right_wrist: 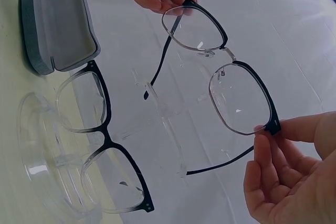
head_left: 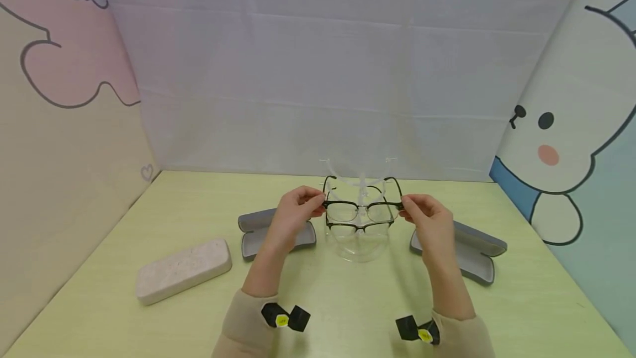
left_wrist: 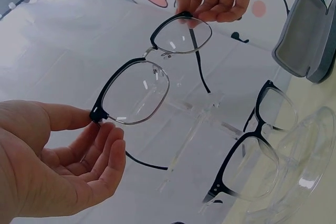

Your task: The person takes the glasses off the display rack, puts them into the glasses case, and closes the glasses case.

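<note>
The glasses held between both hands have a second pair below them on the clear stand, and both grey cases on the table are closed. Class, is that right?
Not quite: the grey cases lie open, as the head view shows. The hands do hold the glasses above a second pair on the clear stand.

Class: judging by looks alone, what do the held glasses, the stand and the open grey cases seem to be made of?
Glasses: glossy black brow, likely plastic, with thin silvery rims, likely metal. Stand: clear glossy plastic or acrylic; you see through it. Cases: matte grey, hard-looking shell; material unclear.
</note>
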Available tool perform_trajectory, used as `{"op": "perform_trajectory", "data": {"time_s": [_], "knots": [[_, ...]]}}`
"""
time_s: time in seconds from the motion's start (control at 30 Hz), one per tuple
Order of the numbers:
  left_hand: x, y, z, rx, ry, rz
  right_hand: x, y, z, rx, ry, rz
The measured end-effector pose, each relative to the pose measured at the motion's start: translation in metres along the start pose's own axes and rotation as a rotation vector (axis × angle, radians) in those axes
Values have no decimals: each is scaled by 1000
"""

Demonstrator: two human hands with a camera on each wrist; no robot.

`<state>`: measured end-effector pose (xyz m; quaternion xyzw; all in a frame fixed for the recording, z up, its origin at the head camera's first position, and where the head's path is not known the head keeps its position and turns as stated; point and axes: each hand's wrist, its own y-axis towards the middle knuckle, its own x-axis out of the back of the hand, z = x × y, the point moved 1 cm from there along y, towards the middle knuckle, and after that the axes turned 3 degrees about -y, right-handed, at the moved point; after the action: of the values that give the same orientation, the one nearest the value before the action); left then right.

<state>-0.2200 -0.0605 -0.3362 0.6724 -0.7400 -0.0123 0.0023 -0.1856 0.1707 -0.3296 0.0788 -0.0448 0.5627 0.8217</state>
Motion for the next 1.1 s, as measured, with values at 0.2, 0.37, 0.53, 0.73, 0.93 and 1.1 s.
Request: {"op": "perform_trajectory", "data": {"time_s": [0.2,0.37,0.53,0.73,0.93,1.1], "knots": [[4,-3,-4,-18,-30,3,0,-4,4,2,52,1],[4,-7,-8,-22,-37,4,1,-7,7,7,173,-13],[6,-13,-14,-29,-32,9,3,-10,11,1,288,11],[8,-20,-22,-50,-13,9,4,-16,18,20,338,17],[11,-27,-29,-60,-18,25,6,-24,26,44,347,21],[14,-33,-36,-75,-32,34,7,-31,32,69,340,25]]}}
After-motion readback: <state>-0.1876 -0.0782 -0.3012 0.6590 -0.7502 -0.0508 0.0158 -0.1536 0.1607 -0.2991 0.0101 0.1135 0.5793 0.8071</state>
